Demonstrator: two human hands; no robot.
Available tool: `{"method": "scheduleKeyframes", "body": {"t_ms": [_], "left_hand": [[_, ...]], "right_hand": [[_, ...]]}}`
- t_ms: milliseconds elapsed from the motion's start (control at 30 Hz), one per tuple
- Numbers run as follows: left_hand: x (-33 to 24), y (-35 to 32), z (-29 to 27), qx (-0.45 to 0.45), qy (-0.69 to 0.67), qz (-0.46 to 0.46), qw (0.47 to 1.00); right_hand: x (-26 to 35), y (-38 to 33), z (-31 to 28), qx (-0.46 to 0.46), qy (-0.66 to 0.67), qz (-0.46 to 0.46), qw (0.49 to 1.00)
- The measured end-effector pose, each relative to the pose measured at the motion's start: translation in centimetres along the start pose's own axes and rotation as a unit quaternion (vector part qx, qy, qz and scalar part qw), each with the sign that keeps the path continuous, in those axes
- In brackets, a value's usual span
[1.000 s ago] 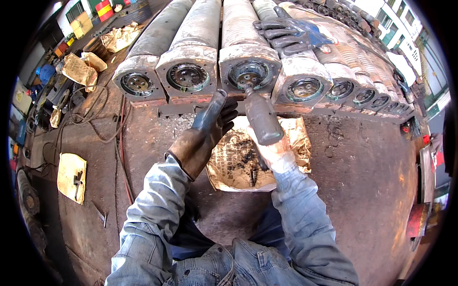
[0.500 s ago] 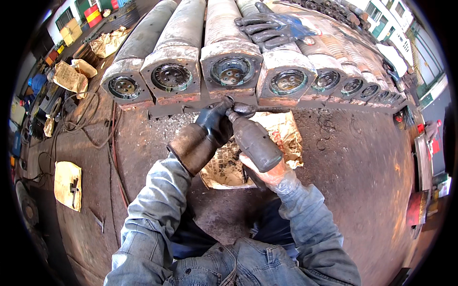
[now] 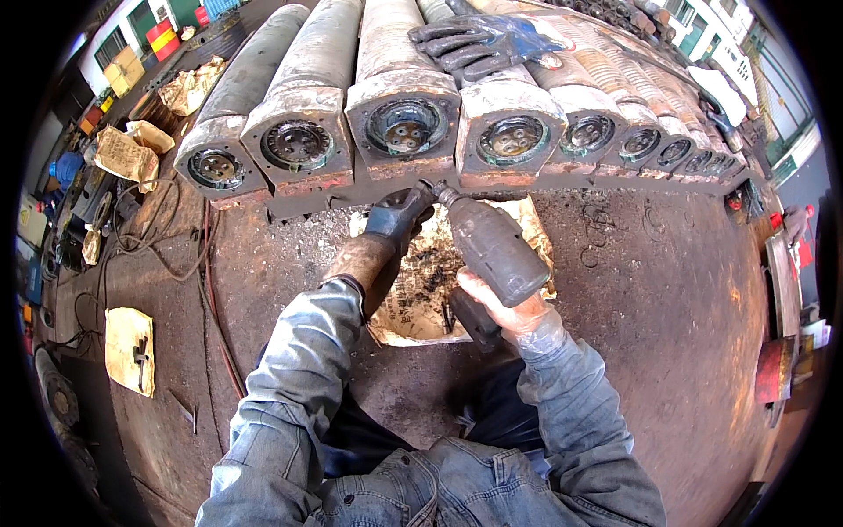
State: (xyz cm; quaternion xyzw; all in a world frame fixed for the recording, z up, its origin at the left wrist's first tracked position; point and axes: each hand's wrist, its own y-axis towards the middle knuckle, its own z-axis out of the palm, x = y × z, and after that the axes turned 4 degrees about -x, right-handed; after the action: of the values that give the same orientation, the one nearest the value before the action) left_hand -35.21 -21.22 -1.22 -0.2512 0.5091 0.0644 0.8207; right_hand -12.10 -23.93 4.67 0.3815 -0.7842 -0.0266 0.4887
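My right hand (image 3: 502, 303), in a thin clear glove, is closed round the grip of a dark grey cordless impact wrench (image 3: 499, 250), its nose tilted up and left. My left hand (image 3: 397, 215), in a dark, oil-stained rubber glove, is closed beside the nose of the wrench. A small dark piece shows at its fingertips, too little to name. Beneath both hands lies an opened brown paper sack (image 3: 413, 321) with small dark parts on it. Just beyond stands a row of metal cylinders (image 3: 399, 97) with square ends and round recessed faces holding bolts.
A black-and-blue glove (image 3: 483, 44) rests on the cylinders. Hoses (image 3: 209, 281) run along the stained steel floor at left, near a paper piece (image 3: 123, 351) bearing a dark tool. Dark rings (image 3: 597, 237) lie to the right. Drums (image 3: 162, 39) stand far left.
The wrench has swung right and tilted, its nose now lying to the right of my left fingertips. My left hand has turned slightly. The whole view has shifted a little.
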Motion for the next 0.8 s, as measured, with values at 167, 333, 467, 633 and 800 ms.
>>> {"method": "scheduleKeyframes", "body": {"t_ms": [167,333,467,633,800], "left_hand": [[2.5,1.0,-0.4,0.051,0.086,-0.010,0.995],[2.5,0.2,-2.4,0.010,0.148,0.055,0.987],[7.3,3.3,-12.9,-0.067,0.211,0.115,0.968],[8.5,0.8,-18.9,-0.201,0.374,0.009,0.905],[13.9,2.0,-24.7,-0.275,0.417,-0.068,0.864]], "right_hand": [[-0.6,-0.1,-0.6,-0.037,0.064,0.056,0.996],[-1.5,1.1,-0.1,-0.049,0.108,0.089,0.989],[0.1,1.4,1.0,-0.064,0.228,0.125,0.964],[1.8,1.4,-0.4,-0.075,0.307,0.207,0.926],[1.5,0.8,-1.4,-0.085,0.281,0.155,0.943]]}}
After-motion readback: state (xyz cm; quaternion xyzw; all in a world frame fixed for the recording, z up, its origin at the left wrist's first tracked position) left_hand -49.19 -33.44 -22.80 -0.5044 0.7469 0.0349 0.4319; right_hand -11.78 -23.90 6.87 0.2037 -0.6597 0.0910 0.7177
